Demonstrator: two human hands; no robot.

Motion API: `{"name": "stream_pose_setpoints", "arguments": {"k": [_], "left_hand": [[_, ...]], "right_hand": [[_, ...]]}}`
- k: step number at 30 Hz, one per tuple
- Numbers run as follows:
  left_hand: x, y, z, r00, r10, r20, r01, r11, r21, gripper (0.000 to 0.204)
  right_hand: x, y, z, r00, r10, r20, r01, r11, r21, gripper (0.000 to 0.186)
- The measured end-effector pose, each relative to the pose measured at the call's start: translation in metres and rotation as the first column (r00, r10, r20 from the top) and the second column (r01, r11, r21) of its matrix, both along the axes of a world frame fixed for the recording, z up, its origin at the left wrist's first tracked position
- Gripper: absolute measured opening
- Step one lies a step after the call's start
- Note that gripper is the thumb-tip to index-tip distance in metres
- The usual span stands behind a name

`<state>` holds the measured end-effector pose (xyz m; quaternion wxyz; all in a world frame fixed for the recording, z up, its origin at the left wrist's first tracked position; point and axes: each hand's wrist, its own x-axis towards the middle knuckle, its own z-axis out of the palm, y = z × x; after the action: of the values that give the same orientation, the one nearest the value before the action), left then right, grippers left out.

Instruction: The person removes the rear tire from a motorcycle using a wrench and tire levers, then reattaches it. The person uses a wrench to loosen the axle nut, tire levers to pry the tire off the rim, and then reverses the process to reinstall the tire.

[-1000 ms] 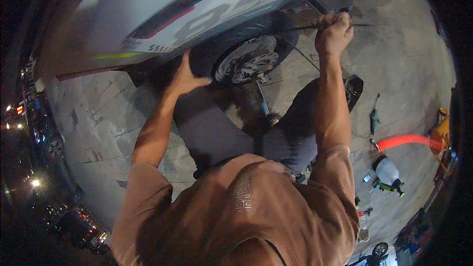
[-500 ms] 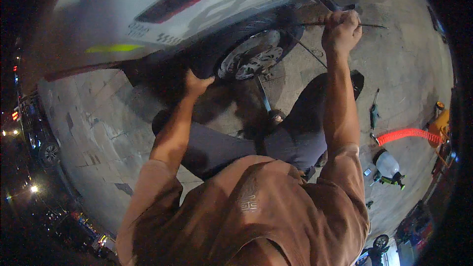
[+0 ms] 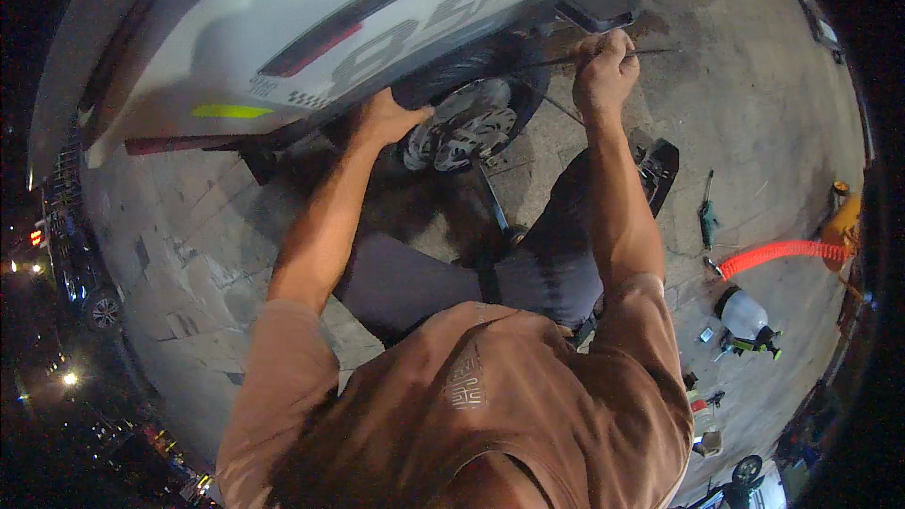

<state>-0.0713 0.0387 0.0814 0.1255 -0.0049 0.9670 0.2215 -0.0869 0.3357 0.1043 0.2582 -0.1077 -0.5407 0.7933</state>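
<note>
A wheel with a dark tyre (image 3: pixel 535 99) and a light spoked rim (image 3: pixel 462 127) sits under the side of a pale vehicle (image 3: pixel 236 47). My left hand (image 3: pixel 379 121) is at the tyre's left edge, thumb stretched toward the rim; its fingertips are lost in shadow below the bodywork. Beyond the wheel's right side, my right hand (image 3: pixel 605 75) is closed around a thin dark rod (image 3: pixel 652 51). The rod runs left toward the tyre, and its end there is hard to make out. Another thin bar (image 3: pixel 564 108) slants down from the tyre's right side.
On the paved floor to the right lie a green-handled screwdriver-like tool (image 3: pixel 708 217), a coiled red hose (image 3: pixel 782 254) and a white spray bottle (image 3: pixel 745 316). A yellow object (image 3: pixel 844 221) stands at the hose's far end. A metal bar (image 3: pixel 493 198) reaches from the wheel toward my legs.
My left hand has moved up and in against the tyre's edge. My right hand keeps its hold on the rod; it and the wheel appear shifted left as the view moved.
</note>
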Motion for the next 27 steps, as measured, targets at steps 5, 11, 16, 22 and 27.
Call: {"name": "stream_pose_setpoints", "arguments": {"k": [5,11,16,22,27], "left_hand": [[0.012,0.015,-0.008,0.964,0.074,-0.255,-0.097,0.992,-0.079,0.065],[0.002,0.014,-0.004,0.983,0.102,-0.155,-0.109,0.993,-0.037,0.074],[0.019,0.032,0.035,0.995,0.009,-0.103,-0.005,0.999,0.038,0.076],[0.001,0.129,0.042,0.736,-0.581,-0.347,0.566,0.810,-0.154,0.073],[-0.058,0.171,0.026,0.718,-0.695,-0.030,0.637,0.674,-0.374,0.063]], "right_hand": [[0.001,0.001,-0.012,0.997,0.022,-0.071,-0.027,0.998,-0.062,0.030],[0.003,0.000,-0.020,0.994,-0.006,-0.107,-0.014,0.983,-0.181,0.034],[-0.007,0.006,-0.020,0.997,-0.015,-0.082,0.011,0.999,-0.047,0.031],[-0.006,0.012,-0.021,0.999,0.046,0.002,-0.045,0.998,-0.048,0.030],[-0.002,0.013,-0.024,0.997,0.043,0.063,-0.042,0.999,-0.025,0.028]]}}
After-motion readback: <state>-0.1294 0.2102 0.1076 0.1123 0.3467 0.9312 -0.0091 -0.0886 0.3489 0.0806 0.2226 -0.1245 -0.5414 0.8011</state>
